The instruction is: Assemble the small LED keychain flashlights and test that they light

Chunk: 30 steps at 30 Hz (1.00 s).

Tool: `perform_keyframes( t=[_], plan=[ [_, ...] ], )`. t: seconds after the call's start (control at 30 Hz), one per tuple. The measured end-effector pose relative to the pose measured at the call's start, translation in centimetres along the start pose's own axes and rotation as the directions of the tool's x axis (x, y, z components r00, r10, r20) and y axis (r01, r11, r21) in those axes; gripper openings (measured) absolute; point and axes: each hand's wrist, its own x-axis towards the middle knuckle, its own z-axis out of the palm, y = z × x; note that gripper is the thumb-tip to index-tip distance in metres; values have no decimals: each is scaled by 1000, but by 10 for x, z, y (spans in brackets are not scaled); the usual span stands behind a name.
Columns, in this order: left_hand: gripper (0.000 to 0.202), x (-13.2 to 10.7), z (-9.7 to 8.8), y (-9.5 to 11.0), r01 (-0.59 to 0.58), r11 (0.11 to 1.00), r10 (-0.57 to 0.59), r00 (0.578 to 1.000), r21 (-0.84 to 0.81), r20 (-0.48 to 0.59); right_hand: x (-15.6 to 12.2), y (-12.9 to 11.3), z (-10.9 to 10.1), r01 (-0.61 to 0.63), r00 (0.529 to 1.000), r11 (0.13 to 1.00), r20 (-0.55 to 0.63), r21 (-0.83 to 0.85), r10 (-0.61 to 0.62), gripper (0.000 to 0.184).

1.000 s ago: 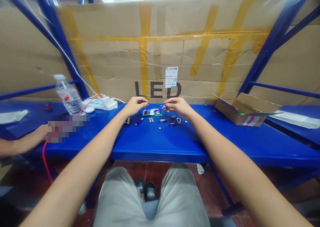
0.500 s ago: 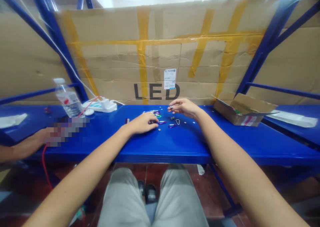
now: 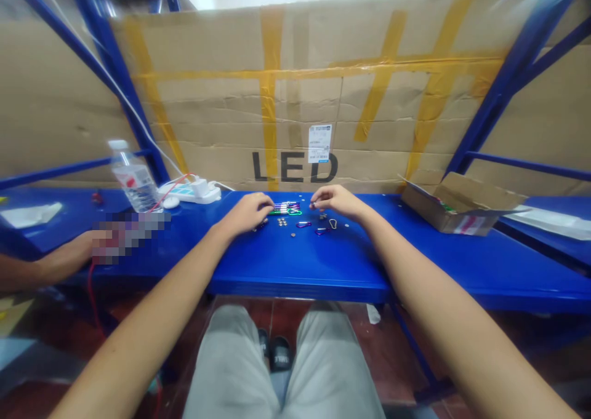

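My right hand [image 3: 338, 201] hovers over the table's back part, thumb and forefinger pinched on a small round metal piece [image 3: 313, 205]; its kind is too small to tell. My left hand [image 3: 250, 212] rests loosely bent, fingers apart, beside a row of thin coloured metal tubes [image 3: 287, 207]. Dark little parts [image 3: 261, 225] show partly under its palm. A green carabiner clip [image 3: 294, 212] lies at the row's near side. Between the hands are several small gold-coloured pieces [image 3: 282, 221], purple carabiners [image 3: 303, 224] and a silver carabiner [image 3: 333, 224].
An open cardboard box [image 3: 462, 213] stands at the right. To the left are a water bottle [image 3: 136, 179], a white power strip [image 3: 191, 191] and another person's forearm [image 3: 64, 253]. A large cardboard sheet [image 3: 221, 117] closes off the back of the blue table [image 3: 295, 265].
My left hand has moved left, uncovering the small gold-coloured pieces and more of the tubes. The right hand keeps its pinch, turned slightly. The whole view has shifted a little.
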Motion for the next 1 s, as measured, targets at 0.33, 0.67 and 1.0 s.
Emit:
perform_keyframes(
  t=[0.33, 0.67, 1.0],
  plan=[
    [20, -3, 5, -12, 197, 976, -214, 944, 90, 250, -3, -9, 45, 192, 981, 714, 103, -674, -167, 19],
    [22, -15, -4, -15, 51, 900, 2, 993, -432, 121, 13, 5, 56, 231, 970, 548, 143, -804, -198, 13],
    [25, -13, 6, -10, 128, 600, -153, 987, -790, 44, -7, -16, 38, 254, 967, 770, 174, -585, -186, 20]
  ],
)
